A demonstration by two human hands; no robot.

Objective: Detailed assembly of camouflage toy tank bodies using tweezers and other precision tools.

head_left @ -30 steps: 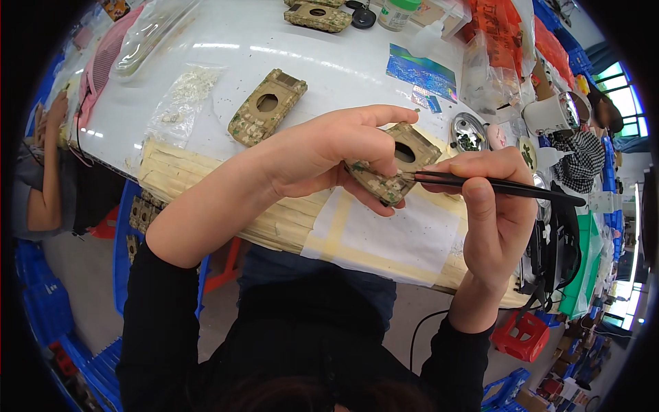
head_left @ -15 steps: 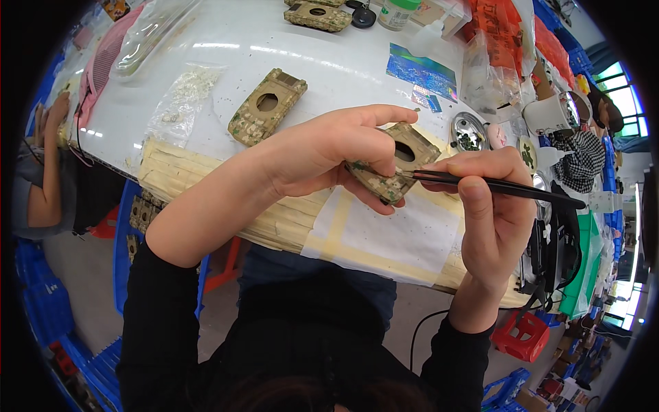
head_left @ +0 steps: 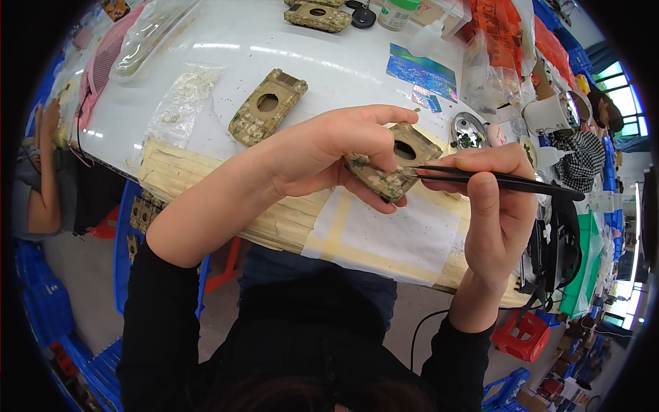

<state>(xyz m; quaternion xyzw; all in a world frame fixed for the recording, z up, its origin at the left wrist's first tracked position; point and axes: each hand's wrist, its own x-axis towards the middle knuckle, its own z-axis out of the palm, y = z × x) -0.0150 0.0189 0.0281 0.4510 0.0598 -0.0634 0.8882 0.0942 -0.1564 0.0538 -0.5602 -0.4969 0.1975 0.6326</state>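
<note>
My left hand (head_left: 350, 147) grips a camouflage-painted model tank hull (head_left: 391, 182) with a round opening in its top. The thumb presses on the upper face while fingers wrap under and around the edges. In my right hand (head_left: 494, 199) is a pair of black tweezers (head_left: 508, 181), pinched between thumb and fingers. Their two tips stand slightly apart at the right side of the hull; whether a small part sits between them is too fine to tell. A second camouflage tank hull (head_left: 259, 120) lies on the table beyond my left forearm.
White paper (head_left: 391, 237) is taped to the table's near edge below my hands. Small green bits lie in a round metal dish (head_left: 473, 127) at the right. Iridescent sheets (head_left: 421, 71) and a white squeeze bottle (head_left: 428, 38) are farther back. At far left, another person's arm (head_left: 47, 158) reaches in.
The tweezers' tips have opened a little and drawn slightly away to the right from the hull. The left hand and the hull have barely shifted.
</note>
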